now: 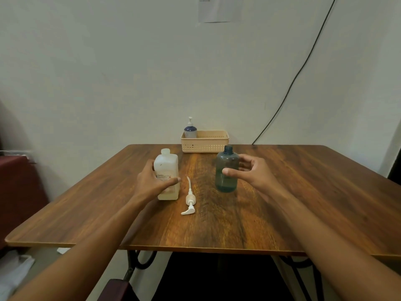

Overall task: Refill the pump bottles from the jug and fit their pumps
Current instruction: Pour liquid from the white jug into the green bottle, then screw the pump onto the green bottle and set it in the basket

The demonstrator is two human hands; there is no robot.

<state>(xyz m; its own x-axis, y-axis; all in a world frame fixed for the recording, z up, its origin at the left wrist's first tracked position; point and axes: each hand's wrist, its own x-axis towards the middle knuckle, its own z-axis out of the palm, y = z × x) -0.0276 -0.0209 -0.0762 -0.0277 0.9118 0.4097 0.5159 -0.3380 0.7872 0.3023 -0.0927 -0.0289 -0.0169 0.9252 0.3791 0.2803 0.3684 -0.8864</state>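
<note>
the left hand (152, 181) is wrapped round the jug (166, 174), thumb across its front and fingers behind, so it grips it where it stands on the table (303, 192). the right hand (249, 172) is open and curled beside the bottle (226, 170), thumb in front of it and fingers at its far side; whether it touches yet i cannot tell. the jug has no cap and only a shallow layer of pale liquid at the bottom. the bottle stands upright with an open, narrow neck and a little liquid low inside. a pump (189, 199) lies flat between the two, its tube pointing away. a second bottle (190, 130), pump already on, stands in the basket (206, 142) at the wall.

the likely trouble is the pour: a wide jug mouth over a narrow neck could send liquid down the bottle's side and onto the wood. the jug must tip steeply for so little liquid, which may come in a rush. a loose right hold could let the light bottle topple. the pump's tube lies close enough to be knocked.
</note>
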